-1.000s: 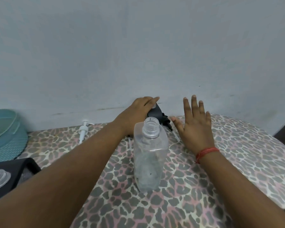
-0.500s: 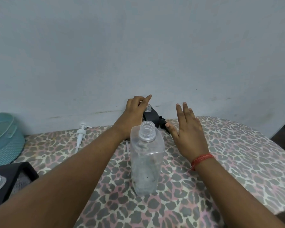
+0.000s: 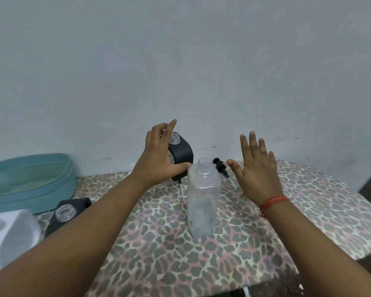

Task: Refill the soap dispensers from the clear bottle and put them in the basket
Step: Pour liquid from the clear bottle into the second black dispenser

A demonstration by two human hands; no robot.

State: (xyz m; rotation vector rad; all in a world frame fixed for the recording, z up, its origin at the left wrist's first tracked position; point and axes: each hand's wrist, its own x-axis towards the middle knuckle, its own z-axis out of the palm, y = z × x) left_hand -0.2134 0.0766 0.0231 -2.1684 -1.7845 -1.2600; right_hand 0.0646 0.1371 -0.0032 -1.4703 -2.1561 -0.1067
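The clear bottle [image 3: 202, 200] stands upright and uncapped in the middle of the table, nearly empty. Behind it, my left hand [image 3: 159, 157] grips a black soap dispenser [image 3: 181, 155] with an open clear neck, thumb at its front and fingers over its top; the dispenser is tilted by the wall. My right hand [image 3: 257, 168] hovers open to the right of the bottle, holding nothing. A black pump head [image 3: 220, 166] lies on the table between the bottle and my right hand. The teal woven basket [image 3: 30, 181] sits at the far left.
A second black dispenser [image 3: 73, 209] with an open neck stands at the left, beside a white dispenser [image 3: 11, 236] at the bottom left corner. The leopard-print table [image 3: 308, 211] ends at a rounded edge on the right. A wall rises right behind the table.
My left hand has closed round the black dispenser and raised it, tilting it. My right hand has lifted and drawn right, uncovering the black pump. The view has shifted, showing the basket and white dispenser.
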